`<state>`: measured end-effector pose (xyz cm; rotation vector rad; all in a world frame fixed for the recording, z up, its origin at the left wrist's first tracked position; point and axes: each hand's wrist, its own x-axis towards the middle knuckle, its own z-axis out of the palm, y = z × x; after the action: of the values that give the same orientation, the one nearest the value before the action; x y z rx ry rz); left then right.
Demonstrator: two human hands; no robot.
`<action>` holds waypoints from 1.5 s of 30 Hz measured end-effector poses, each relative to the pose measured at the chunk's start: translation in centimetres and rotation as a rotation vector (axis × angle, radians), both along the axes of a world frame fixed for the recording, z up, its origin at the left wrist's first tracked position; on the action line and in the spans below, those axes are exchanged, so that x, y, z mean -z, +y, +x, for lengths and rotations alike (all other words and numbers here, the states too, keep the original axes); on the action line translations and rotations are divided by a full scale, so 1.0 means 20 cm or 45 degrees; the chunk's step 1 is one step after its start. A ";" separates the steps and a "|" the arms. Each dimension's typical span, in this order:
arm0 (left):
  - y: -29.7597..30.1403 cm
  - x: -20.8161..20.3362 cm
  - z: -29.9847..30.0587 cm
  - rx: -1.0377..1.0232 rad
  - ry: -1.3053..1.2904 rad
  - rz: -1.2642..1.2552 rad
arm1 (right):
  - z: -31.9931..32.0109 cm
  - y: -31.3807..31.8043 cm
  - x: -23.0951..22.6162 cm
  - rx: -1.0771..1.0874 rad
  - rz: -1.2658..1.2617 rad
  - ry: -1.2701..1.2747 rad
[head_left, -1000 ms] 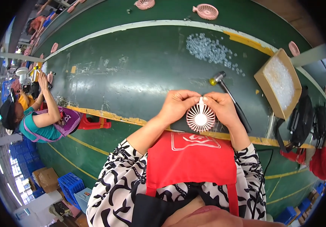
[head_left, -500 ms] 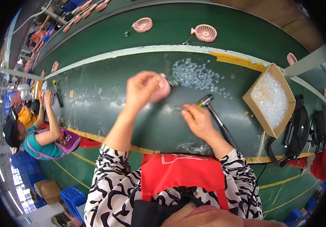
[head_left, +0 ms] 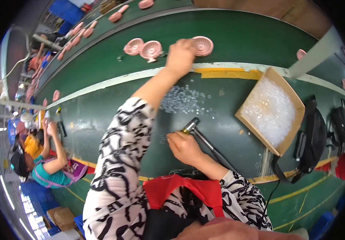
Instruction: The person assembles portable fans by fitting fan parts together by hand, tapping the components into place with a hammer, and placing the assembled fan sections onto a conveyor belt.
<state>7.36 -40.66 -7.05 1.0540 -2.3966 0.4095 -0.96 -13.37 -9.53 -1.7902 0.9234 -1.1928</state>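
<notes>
My left hand reaches over the work surface to the green belt, fingers curled at the left edge of a pink fan housing, whose stub they hide. Two more pink housings lie close together left of it: a round one and one with its stub toward me. My right hand rests low over the dark work surface, fingers pinched together; whatever they hold is too small to make out. Beside it lies a hammer, its yellow-tipped head just beyond my fingers. Small clear pieces lie heaped under my left forearm.
A cardboard box full of clear pieces stands at right, with a black bag beyond it. A white rail separates belt and work surface. A metal post rises at right. A co-worker sits at far left.
My left hand has moved forward to the belt and let go of the pink fan housing it held; that one now lies on the belt. My right hand stays beside the hammer. The view has shifted.
</notes>
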 end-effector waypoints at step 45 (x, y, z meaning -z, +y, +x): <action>1.77 0.12 0.53 -0.157 0.758 0.337 | 0.08 0.24 -0.04 -0.015 0.420 0.352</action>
<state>17.86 -5.25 -9.55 1.2324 -1.8851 -0.1754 0.66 -8.51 -8.70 -1.7084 1.1898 -0.7421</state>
